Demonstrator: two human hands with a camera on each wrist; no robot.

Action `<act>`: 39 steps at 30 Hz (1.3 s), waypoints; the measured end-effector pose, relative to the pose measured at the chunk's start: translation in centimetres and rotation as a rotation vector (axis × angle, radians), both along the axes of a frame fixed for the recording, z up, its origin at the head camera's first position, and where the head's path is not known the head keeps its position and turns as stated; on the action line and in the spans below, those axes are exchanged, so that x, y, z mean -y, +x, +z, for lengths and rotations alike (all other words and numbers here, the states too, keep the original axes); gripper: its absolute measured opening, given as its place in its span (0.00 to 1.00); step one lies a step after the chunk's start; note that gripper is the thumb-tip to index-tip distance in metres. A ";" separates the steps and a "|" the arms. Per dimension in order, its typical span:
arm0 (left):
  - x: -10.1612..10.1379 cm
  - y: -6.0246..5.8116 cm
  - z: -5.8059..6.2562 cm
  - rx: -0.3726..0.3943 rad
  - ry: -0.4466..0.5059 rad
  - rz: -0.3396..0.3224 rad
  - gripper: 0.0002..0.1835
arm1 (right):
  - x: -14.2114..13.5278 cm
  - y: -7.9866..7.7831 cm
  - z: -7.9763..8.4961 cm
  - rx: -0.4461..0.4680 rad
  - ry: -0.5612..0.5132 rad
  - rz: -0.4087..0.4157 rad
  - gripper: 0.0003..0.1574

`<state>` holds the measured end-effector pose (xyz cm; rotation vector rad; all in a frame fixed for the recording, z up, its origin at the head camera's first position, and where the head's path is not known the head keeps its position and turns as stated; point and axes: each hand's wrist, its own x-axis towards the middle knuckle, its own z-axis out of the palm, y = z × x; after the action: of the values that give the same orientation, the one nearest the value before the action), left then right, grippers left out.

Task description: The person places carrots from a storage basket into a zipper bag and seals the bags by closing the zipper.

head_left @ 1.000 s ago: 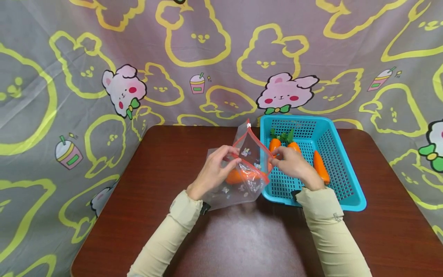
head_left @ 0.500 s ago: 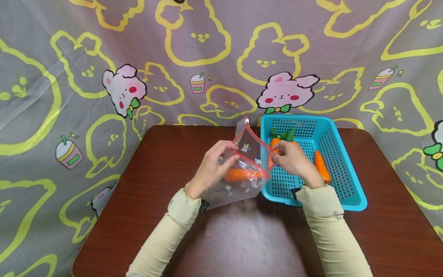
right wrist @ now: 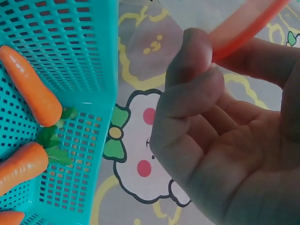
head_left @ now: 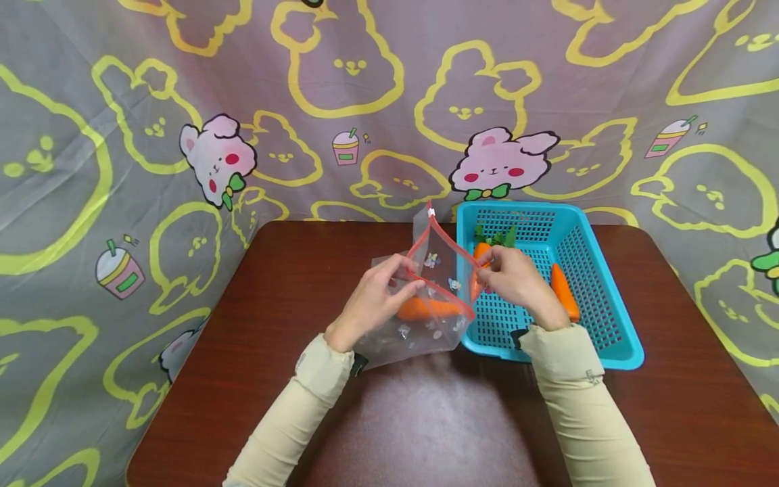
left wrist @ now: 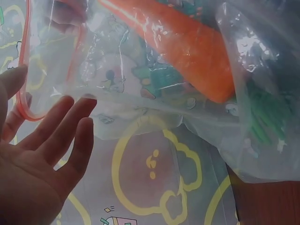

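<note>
A clear zip bag [head_left: 420,341] with a red-edged mouth hangs between both hands, its mouth spread apart. Inside lies a carrot [head_left: 426,309]; the left wrist view also shows its green top [left wrist: 267,117] through the plastic. My left hand [head_left: 379,295] pinches the near red edge between thumb and finger, its other fingers spread along the plastic. On the opposite side, my right hand [head_left: 516,279] pinches the red edge [right wrist: 243,30] with thumb and index finger, above the basket's left side. The white slider [head_left: 431,213] sits at the far end of the mouth.
A blue plastic basket [head_left: 629,358] stands at the right on the brown table [head_left: 255,325]. One carrot [head_left: 564,294] lies at its right, and more with green tops [right wrist: 30,86] lie farther left, partly behind the right hand. A patterned cloth [head_left: 389,88] hangs behind.
The bag's mouth has spread a little wider, and its slider end has shifted slightly left. My right hand has risen slightly and now hides more of a carrot in the basket. Both grips stay on the edge.
</note>
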<state>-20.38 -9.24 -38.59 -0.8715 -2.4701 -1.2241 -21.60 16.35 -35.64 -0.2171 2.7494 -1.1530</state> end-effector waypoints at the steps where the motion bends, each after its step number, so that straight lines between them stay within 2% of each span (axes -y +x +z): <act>1: 0.0 0.0 0.0 0.009 0.000 -0.002 0.14 | 0.0 0.0 0.0 0.005 -0.004 0.008 0.13; 10: 0.0 0.0 -0.6 0.028 -0.041 0.017 0.10 | -0.3 0.2 0.1 0.050 0.004 0.015 0.14; 15: 0.3 -0.1 -1.0 0.075 -0.045 0.009 0.10 | -0.3 0.2 0.2 0.064 0.019 0.022 0.15; 20: 0.5 -0.1 -1.2 0.113 -0.042 0.006 0.10 | -0.2 0.0 -0.3 0.071 0.034 0.065 0.16; 39: 0.4 -0.5 -2.1 0.122 -0.037 0.009 0.09 | -0.2 -0.1 -0.6 0.128 0.081 0.121 0.14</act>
<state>-20.87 -9.67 -40.68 -0.8162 -2.5966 -1.2678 -21.75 16.54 -36.22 -0.2851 2.6252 -0.9869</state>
